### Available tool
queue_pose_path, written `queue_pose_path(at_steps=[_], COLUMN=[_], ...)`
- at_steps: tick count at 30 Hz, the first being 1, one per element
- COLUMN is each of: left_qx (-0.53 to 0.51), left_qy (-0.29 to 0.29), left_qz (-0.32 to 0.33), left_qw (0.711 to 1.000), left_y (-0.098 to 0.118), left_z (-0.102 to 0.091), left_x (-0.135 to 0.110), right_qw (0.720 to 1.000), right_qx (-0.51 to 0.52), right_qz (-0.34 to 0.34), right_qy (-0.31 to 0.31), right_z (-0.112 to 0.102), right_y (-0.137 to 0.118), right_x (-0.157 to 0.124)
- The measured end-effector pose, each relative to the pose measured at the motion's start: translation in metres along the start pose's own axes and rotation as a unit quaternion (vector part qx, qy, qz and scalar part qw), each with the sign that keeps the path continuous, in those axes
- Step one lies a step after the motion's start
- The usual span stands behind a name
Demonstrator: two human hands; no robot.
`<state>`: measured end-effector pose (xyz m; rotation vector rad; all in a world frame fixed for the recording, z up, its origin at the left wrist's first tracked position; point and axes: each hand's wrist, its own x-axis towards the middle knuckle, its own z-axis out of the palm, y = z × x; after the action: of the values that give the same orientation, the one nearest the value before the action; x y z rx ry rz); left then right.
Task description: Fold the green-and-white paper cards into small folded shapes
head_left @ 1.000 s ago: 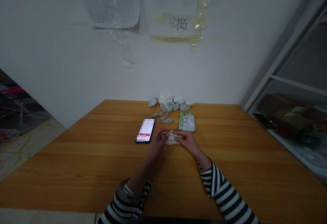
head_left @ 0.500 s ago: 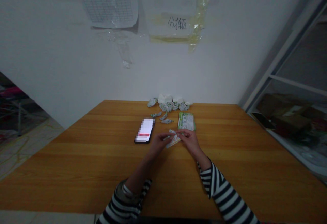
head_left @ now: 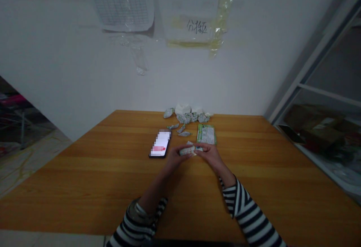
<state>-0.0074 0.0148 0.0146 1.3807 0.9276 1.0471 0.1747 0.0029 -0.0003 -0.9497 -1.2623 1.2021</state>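
Above the wooden table [head_left: 126, 187], a small piece of printed white paper [head_left: 186, 150] is held between my two hands. My left hand [head_left: 175, 157] pinches its left end, thumb below and fingers above. At its right end my right hand [head_left: 213, 156] grips it the same way. The paper looks folded lengthwise, and part of it is hidden by my fingers. Just beyond my right hand lies a green and white printed packet [head_left: 206, 135]. A phone [head_left: 160, 144] with a lit screen is beyond my left hand, to the left.
Several crumpled printed papers [head_left: 184, 118] are heaped near the wall at the table's far edge. Small twisted paper pieces [head_left: 184, 134] lie closer in. Taped sheets [head_left: 126, 6] hang on the wall, and a framed glass panel [head_left: 332, 100] stands at the right.
The paper, earlier slanting downward as a flatter sheet between my fingers, is now a narrower, more level strip. My fingers have shifted along it; the things on the table stay put.
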Motion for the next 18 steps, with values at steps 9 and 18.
queue_pose_path(at_steps=[9,18], left_qx=[-0.094,-0.012], left_qy=[0.018,0.008], left_qz=[-0.056,0.006], left_qw=[0.994,1.0], left_y=[0.0037,-0.0047], left_z=[-0.0029,-0.0039], left_x=[-0.0003,0.006], right_qw=[0.999,1.0], right_qx=[0.019,0.004], right_qz=[0.018,-0.002], right_qy=[0.021,-0.005], right_z=[-0.0053,0.0021], right_y=[-0.0001,0.0009], right_x=[0.0021,0.0007])
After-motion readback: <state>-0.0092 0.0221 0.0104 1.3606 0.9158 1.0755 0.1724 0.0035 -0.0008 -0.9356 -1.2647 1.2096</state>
